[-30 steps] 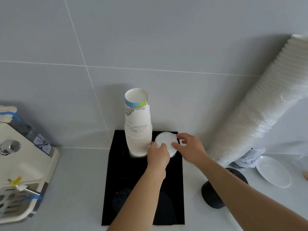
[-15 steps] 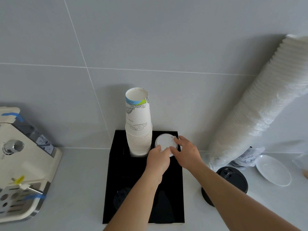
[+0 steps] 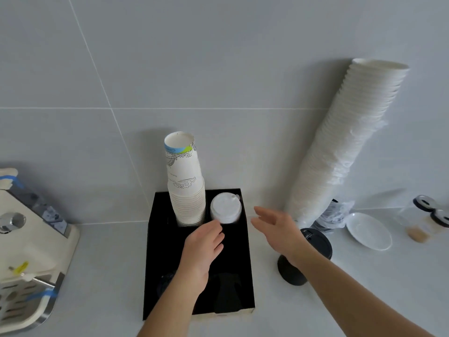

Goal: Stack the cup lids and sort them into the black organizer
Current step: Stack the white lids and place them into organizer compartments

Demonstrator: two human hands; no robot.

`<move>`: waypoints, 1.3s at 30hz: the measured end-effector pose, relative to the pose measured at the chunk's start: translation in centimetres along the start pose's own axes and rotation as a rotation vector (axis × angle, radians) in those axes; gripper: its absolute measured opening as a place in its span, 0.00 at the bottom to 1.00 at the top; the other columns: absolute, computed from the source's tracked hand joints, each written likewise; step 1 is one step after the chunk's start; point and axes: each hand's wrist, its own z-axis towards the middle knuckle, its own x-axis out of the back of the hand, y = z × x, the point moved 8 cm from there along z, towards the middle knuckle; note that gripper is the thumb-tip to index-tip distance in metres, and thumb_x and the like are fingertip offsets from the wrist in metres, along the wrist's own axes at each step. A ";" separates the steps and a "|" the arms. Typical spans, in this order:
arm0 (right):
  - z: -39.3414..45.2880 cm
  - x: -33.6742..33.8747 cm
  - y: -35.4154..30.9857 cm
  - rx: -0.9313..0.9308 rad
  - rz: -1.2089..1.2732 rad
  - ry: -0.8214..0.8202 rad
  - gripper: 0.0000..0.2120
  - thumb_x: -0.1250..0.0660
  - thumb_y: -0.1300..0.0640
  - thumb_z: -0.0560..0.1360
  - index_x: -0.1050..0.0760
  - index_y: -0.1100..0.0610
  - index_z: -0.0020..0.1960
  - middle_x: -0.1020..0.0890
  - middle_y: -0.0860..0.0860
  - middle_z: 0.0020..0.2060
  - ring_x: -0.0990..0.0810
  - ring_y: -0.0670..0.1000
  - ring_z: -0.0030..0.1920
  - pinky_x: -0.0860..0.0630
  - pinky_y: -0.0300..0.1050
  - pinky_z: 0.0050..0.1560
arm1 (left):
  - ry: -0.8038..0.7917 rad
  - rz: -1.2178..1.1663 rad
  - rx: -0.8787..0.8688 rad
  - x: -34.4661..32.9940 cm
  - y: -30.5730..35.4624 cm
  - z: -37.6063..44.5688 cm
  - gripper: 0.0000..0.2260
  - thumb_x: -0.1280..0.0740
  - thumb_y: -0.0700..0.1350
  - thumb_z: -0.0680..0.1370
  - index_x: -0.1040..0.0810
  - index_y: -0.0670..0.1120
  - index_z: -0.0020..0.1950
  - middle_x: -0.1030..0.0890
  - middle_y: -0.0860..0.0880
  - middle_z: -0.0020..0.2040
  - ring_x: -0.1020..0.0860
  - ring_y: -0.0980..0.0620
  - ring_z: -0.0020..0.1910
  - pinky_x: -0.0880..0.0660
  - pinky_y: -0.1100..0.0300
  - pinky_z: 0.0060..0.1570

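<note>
White lid stack (image 3: 226, 210) sits in the far-right compartment of the black organizer (image 3: 245, 263), axis vertical, top lid face up with its sip spout at 1 o'clock. It stands just beside the printed cup stack (image 3: 185, 186), which fills the far-left compartment.

Hands: our left hand (image 3: 202, 249) lies at 7 o'clock of the lid stack, fingers loosely curled, fingertips just beside or touching its near base; we cannot tell which. It holds nothing. Our right hand (image 3: 274, 229) is at 4 o'clock of the stack, spread flat, palm inward, apart from the lids, empty.

Key relation: the remaining lid material lies to the right. The black lids (image 3: 315, 242) sit on the counter at 4 o'clock of the right hand, partly behind the wrist, so the right hand is clearly nearer. Judgement: white lids are placed; a reach right comes next.

Counts: one white lid stack, one printed cup stack, one tall plain white cup column (image 3: 345, 152) leaning on the wall, one saucer (image 3: 369, 232). Black lid pieces: at least two visible, exact count unclear. Near organizer compartments hold dark shapes, uncountable.
</note>
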 end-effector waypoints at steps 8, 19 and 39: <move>-6.3 6.0 4.3 -0.024 0.300 0.141 0.12 0.28 0.53 0.75 0.18 0.48 0.58 0.13 0.47 0.54 0.18 0.47 0.59 0.28 0.52 0.70 | -0.020 -0.135 0.046 0.5 -3.7 -4.9 0.10 0.39 0.42 0.81 0.22 0.43 0.60 0.17 0.42 0.56 0.18 0.45 0.57 0.24 0.50 0.57; -12.3 13.3 15.4 -0.204 0.639 0.378 0.08 0.33 0.60 0.78 0.19 0.58 0.55 0.16 0.56 0.57 0.18 0.55 0.58 0.24 0.52 0.62 | -0.027 -0.112 0.228 -2.3 -12.3 -6.9 0.10 0.38 0.44 0.80 0.21 0.41 0.57 0.16 0.40 0.54 0.18 0.43 0.54 0.23 0.50 0.53; -5.5 16.2 26.3 -0.404 0.612 0.124 0.16 0.30 0.51 0.77 0.23 0.55 0.63 0.19 0.51 0.59 0.23 0.55 0.63 0.26 0.52 0.63 | -0.095 0.194 0.440 -17.5 -21.4 -4.3 0.27 0.35 0.56 0.78 0.34 0.47 0.74 0.28 0.49 0.70 0.31 0.48 0.71 0.34 0.51 0.71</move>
